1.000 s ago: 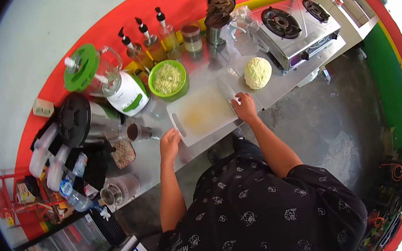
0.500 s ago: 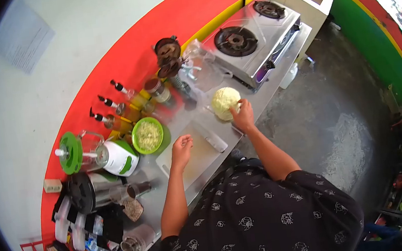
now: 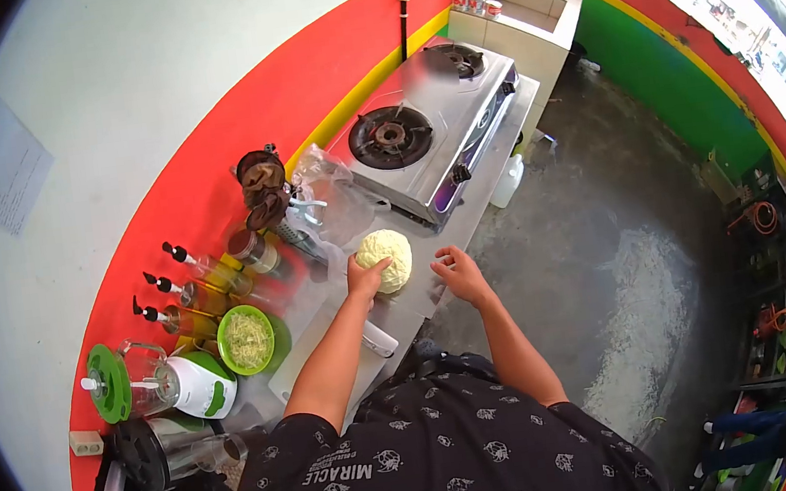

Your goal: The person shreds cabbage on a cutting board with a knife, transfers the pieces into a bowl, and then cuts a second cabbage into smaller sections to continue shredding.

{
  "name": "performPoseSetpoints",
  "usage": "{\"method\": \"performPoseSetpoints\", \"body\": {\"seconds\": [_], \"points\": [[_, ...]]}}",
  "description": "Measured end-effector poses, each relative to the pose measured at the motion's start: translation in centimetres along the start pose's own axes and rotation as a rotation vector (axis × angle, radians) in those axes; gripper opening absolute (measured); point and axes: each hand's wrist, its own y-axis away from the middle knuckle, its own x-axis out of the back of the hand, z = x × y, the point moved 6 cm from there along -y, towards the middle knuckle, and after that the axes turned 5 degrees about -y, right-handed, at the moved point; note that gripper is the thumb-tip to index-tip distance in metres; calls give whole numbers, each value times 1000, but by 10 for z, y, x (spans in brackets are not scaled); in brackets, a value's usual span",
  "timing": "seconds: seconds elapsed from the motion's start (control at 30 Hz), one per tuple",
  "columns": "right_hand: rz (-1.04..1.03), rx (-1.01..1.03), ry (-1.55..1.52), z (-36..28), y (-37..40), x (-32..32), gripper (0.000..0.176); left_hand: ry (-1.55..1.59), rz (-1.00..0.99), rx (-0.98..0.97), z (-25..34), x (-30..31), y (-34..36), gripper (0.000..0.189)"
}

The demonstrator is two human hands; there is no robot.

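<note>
Green bowl [image 3: 223,343] of shreds at far L, then the board [image 3: 296,362], partly behind the L forearm. L hand's [image 3: 364,275] grip is round the L side of the cabbage [image 3: 389,262], thumb across it, on or just over the surface [image 3: 420,245]; can't tell if lifted. R hand [image 3: 458,275] is empty, fingers curled, just beside. Step: prob. securing the cabbage; next move likely calls for R-side support.

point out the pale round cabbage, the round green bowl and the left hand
Pale round cabbage [image 3: 392,257]: head view, on its leafy surface
Round green bowl [image 3: 250,370]: head view, on its lower rim
Left hand [image 3: 363,277]: head view, on its middle
</note>
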Motion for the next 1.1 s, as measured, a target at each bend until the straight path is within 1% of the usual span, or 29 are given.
{"method": "performPoseSetpoints", "body": {"seconds": [0.03,0.07,0.13,0.17,0.23,0.27,0.3,0.33,0.37,0.4,0.43,0.47,0.5,0.53,0.57,0.6,0.63,0.67,0.73,0.77,0.8,0.83,0.87,0.9,0.93,0.97,1.0,1.03,1.1], "points": [[19,12,3,6,-2,7,37,56,-17,-7,4,0,3,82],[35,24,5,12,-3,13,35,52,-25,-10,6,-1,7,82],[54,10,-22,16,-4,20,33,15,6,-115,10,3,14,73],[66,-3,-46,18,-7,22,32,12,4,-119,8,3,18,73],[56,-7,-40,12,-9,20,33,121,-81,-189,23,1,40,67],[42,-15,-29,9,-9,19,34,124,-80,-187,31,7,48,67],[37,-17,-23,3,-8,16,34,87,-161,-195,43,11,58,68],[4,-42,-71,-4,-7,8,36,54,-237,-202,53,17,68,69],[-35,-66,-117,-11,-6,-2,38,68,-221,-197,61,28,77,69],[-57,-63,-103,-19,-5,-12,38,-19,-281,-280,73,36,87,71],[-135,-51,-144,-27,-5,-27,41,-108,-334,-360,81,44,97,74],[-219,-42,-185,-34,-2,-41,44,-93,-302,-351,84,57,104,74],[-341,-21,-165,-40,1,-57,47,-213,-314,-433,87,66,115,76],[-383,-25,-153,-49,5,-70,47,-337,-323,-506,96,76,131,78],[-517,-11,-161,-59,12,-89,48,-377,-328,-435,98,87,143,80],[-654,0,-170,-66,21,-110,49,-363,-288,-411,91,97,149,80],[-775,-25,-215,-66,28,-131,55,-343,-256,-395,82,108,157,80],[-824,-34,-204,-64,35,-149,55,-324,-223,-379,73,118,165,81],[-956,106,40,-69,54,-186,61,-271,-148,-308,47,142,178,81],[-1030,102,27,-73,63,-200,67,-260,-91,-304,38,155,186,82],[-1070,98,34,-77,67,-215,67,-247,-36,-301,28,165,194,82],[-1116,161,127,-80,72,-229,67,-219,6,-348,18,175,200,80],[-1159,226,221,-82,80,-242,67,-202,35,-327,3,185,206,80],[-1147,305,171,-72,83,-259,64,-227,93,-293,-1,195,216,80],[-1184,301,188,-71,92,-271,64,-250,151,-260,-8,204,223,79],[-1193,326,176,-74,98,-283,60,-208,188,-288,-16,213,229,79],[-1201,351,161,-77,105,-293,56,-175,267,-265,-15,221,239,77],[-1234,350,175,-73,111,-304,56,-197,334,-269,-25,228,242,75],[-1092,374,253,-68,118,-317,52,-210,418,-254,-46,238,247,73]]}}
